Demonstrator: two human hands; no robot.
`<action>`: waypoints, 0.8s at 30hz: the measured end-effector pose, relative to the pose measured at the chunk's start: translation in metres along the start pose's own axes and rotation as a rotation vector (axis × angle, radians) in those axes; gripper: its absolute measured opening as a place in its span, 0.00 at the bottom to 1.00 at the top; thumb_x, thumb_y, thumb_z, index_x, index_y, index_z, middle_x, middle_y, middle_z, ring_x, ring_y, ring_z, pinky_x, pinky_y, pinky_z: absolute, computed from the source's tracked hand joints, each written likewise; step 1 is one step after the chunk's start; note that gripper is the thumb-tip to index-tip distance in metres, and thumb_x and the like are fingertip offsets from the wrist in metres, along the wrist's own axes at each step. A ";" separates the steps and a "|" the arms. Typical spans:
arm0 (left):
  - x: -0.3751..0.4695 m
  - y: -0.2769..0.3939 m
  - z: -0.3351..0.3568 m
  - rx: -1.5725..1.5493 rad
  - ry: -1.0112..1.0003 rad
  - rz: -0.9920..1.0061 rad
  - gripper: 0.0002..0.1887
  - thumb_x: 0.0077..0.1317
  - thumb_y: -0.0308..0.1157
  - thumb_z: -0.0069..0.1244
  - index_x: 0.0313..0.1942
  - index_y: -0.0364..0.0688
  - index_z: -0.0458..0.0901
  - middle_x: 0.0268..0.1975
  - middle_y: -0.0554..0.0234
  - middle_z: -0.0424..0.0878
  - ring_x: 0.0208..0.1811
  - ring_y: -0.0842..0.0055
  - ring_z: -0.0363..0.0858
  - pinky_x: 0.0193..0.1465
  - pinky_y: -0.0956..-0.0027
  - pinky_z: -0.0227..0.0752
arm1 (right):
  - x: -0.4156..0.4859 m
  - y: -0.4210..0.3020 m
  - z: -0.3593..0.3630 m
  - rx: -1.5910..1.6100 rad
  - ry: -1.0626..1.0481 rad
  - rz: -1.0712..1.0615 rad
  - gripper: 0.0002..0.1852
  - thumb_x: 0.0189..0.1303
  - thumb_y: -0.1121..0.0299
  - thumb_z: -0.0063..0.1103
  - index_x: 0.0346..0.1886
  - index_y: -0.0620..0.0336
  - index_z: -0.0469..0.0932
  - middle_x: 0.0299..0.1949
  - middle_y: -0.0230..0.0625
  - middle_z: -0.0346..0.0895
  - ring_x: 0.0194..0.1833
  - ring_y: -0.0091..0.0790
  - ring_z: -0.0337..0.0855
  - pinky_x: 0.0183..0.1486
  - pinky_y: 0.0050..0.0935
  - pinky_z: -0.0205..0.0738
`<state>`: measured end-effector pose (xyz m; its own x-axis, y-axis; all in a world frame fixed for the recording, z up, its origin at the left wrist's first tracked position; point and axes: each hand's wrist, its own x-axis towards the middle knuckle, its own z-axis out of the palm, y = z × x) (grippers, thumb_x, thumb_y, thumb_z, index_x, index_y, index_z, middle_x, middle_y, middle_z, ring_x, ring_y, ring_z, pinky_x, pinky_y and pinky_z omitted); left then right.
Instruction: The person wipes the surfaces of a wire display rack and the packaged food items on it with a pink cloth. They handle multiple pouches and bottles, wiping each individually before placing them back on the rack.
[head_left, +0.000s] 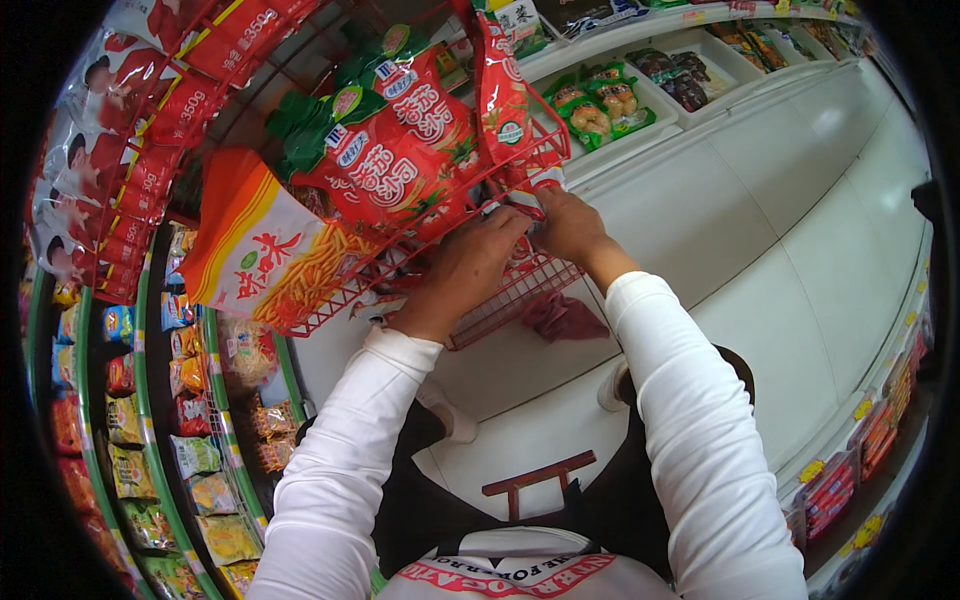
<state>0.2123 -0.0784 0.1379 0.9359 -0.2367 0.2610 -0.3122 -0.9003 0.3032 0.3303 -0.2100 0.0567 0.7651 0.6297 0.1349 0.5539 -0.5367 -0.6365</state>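
Both hands are at the right front of a red wire display rack (517, 300), on the shelf below the ketchup pouches. My left hand (480, 262) reaches in under the upper rail with its fingers bent among red and white packets; what its fingertips touch is hidden. Close beside it, my right hand (566, 225) has its fingers curled at a small red and white packet (546, 178); whether it grips the packet is unclear. Above the hands, red ketchup pouches (390, 176) with green caps stand in the rack. An orange and white snack bag (262, 255) leans at their left.
Red and white bags (150, 165) hang at upper left. Snack shelves (142, 390) curve along the left. A white chilled case (675, 97) holds packaged food beyond the rack. A mauve cloth (566, 315) lies on the tiled floor under the rack. A wooden stool part (540, 474) shows between the legs.
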 end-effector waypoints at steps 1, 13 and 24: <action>-0.002 -0.001 0.000 0.008 0.013 0.000 0.12 0.65 0.21 0.44 0.48 0.36 0.77 0.49 0.49 0.79 0.48 0.50 0.80 0.47 0.53 0.75 | -0.001 -0.001 -0.002 -0.013 -0.064 0.030 0.24 0.47 0.65 0.72 0.50 0.57 0.78 0.48 0.48 0.81 0.52 0.53 0.80 0.54 0.45 0.75; 0.002 -0.005 0.014 0.020 0.036 -0.149 0.14 0.67 0.21 0.45 0.53 0.38 0.77 0.56 0.49 0.78 0.53 0.51 0.79 0.53 0.57 0.76 | -0.017 0.020 0.015 0.309 0.161 -0.089 0.21 0.48 0.78 0.65 0.49 0.61 0.75 0.50 0.49 0.77 0.53 0.56 0.77 0.54 0.46 0.74; -0.059 0.026 -0.025 -0.121 -0.034 -0.282 0.18 0.65 0.24 0.51 0.55 0.44 0.78 0.64 0.52 0.74 0.58 0.54 0.78 0.56 0.58 0.75 | -0.021 0.006 0.016 -0.052 0.002 0.115 0.30 0.48 0.75 0.71 0.55 0.61 0.67 0.44 0.51 0.80 0.50 0.57 0.80 0.51 0.48 0.76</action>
<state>0.1454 -0.0784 0.1533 0.9926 0.0027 0.1211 -0.0545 -0.8826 0.4669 0.3123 -0.2180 0.0379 0.8249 0.5616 0.0648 0.4792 -0.6338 -0.6072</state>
